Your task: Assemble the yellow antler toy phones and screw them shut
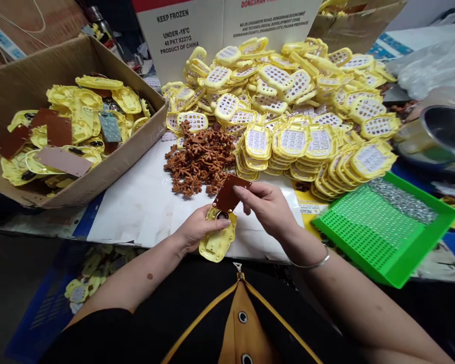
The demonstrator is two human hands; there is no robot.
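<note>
My left hand [199, 227] grips a yellow plastic shell [216, 246], its thumb lying across the inner side near a small round speaker [222, 216]. Between thumb and fingers of my right hand [267, 205] is a brown circuit board [231, 193], held at a tilt just above the shell's upper end. Whether the board touches the shell or is wired to it, I cannot tell. Beyond my hands lies a heap of brown rubber keypads [200, 159]. Stacks of yellow keypad faceplates [293, 140] stand to the right of that heap.
At left, a cardboard box [136, 146] holds yellow shells and boards. A green basket [358, 232] with small metal screws [402, 199] sits at right. More yellow faceplates [276, 76] pile up before a white carton [185, 45]. Below the table edge is a blue crate [41, 308].
</note>
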